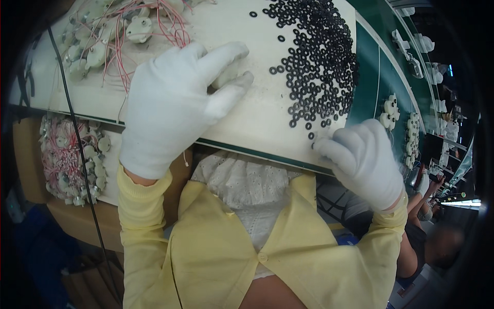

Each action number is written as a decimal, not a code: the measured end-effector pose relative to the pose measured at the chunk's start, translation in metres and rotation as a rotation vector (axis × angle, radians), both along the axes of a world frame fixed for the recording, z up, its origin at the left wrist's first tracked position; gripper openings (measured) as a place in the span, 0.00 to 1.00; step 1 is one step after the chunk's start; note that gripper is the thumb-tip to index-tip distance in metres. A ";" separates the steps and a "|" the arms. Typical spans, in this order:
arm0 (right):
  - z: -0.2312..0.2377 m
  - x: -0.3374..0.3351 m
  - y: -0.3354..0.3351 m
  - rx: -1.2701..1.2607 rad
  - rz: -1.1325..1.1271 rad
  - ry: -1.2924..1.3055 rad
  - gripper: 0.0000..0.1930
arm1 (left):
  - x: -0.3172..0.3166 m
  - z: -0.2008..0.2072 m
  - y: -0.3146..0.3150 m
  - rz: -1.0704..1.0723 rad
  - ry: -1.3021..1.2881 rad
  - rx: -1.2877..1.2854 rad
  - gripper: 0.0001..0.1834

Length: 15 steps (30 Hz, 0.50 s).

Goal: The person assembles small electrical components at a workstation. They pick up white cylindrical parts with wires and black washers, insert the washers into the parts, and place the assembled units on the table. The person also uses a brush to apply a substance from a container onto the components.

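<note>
My left hand (177,98), in a white glove, is over the white tabletop (262,103) with its thumb and forefinger curved. Between them shows a pale rounded shape, mostly hidden by the fingers, so I cannot make out what it is. A thin wire end hangs below that wrist over the table edge. Near the front right corner, my gloved right hand (363,162) has its fingers pinched together, and a small black ring shows at the fingertips. Just beyond it spreads a large pile of black rings (319,56), with several loose ones at its border.
White round motor-like parts (98,54) with pink wires (121,62) lie at the far left. More of them fill a box (114,180) below. A black cable (77,134) crosses the left side. Right, a green surface (366,98) carries white parts (389,112); another person (414,232) sits beyond.
</note>
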State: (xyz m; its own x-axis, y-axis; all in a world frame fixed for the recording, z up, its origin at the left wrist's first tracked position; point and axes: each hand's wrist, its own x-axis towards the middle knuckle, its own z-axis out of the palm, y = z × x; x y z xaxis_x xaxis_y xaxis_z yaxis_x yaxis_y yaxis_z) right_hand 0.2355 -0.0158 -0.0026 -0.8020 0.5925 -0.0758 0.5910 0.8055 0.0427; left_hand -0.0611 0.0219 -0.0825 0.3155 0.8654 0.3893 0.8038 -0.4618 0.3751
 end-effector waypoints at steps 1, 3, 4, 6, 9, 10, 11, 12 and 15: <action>0.004 0.000 -0.002 -0.007 -0.003 -0.034 0.17 | 0.001 0.000 0.000 -0.003 -0.017 0.001 0.17; 0.009 0.002 -0.004 -0.005 -0.010 -0.102 0.17 | 0.001 0.000 0.001 -0.010 -0.030 0.010 0.17; 0.009 0.003 -0.006 0.004 -0.010 -0.124 0.17 | 0.000 0.000 0.000 -0.012 -0.026 0.008 0.17; 0.010 0.000 -0.008 0.015 -0.006 -0.159 0.16 | 0.001 0.000 0.001 -0.012 -0.026 0.004 0.17; 0.010 -0.002 -0.007 -0.006 -0.009 -0.176 0.15 | 0.001 -0.001 0.000 -0.005 -0.013 -0.008 0.18; 0.010 -0.003 -0.007 -0.019 -0.013 -0.175 0.15 | 0.001 0.000 -0.001 0.001 0.000 -0.011 0.18; 0.010 -0.004 -0.007 -0.013 -0.015 -0.189 0.14 | 0.002 0.001 0.000 0.002 0.009 -0.009 0.18; 0.010 -0.005 -0.007 -0.007 -0.019 -0.203 0.14 | 0.002 0.003 0.000 0.011 -0.003 -0.050 0.19; 0.002 0.003 -0.004 -0.080 -0.077 -0.014 0.11 | 0.004 0.009 0.001 0.023 -0.032 -0.120 0.20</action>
